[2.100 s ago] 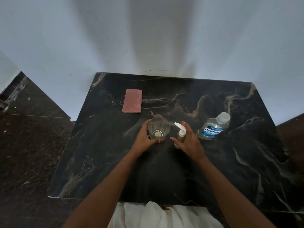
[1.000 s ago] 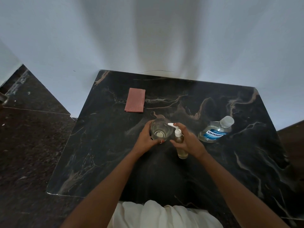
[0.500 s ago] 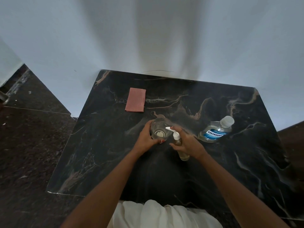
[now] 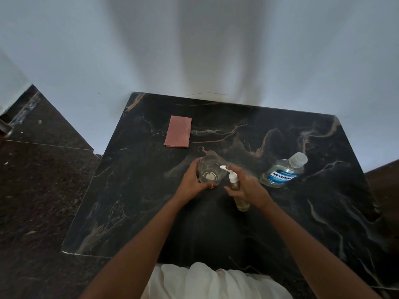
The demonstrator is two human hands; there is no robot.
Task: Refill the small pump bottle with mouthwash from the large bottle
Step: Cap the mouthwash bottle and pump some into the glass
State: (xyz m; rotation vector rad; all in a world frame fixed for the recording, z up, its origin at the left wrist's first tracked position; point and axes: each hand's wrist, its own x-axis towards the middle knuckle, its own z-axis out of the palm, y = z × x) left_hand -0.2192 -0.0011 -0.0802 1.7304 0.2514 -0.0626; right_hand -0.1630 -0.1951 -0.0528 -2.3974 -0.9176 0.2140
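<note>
Left hand (image 4: 192,183) curled round a clear glass (image 4: 210,169) at mid-tabletop (image 4: 133,201). Right hand (image 4: 248,186) gripped the small pump bottle (image 4: 235,184), forefinger over the pump head. The bottle was tilted, its long axis running from base toward the near edge, white nozzle pointing left at the glass rim. Listerine bottle (image 4: 282,173) sat near the right edge, capped. Pink cloth (image 4: 178,134) lay toward the far left corner.
</note>
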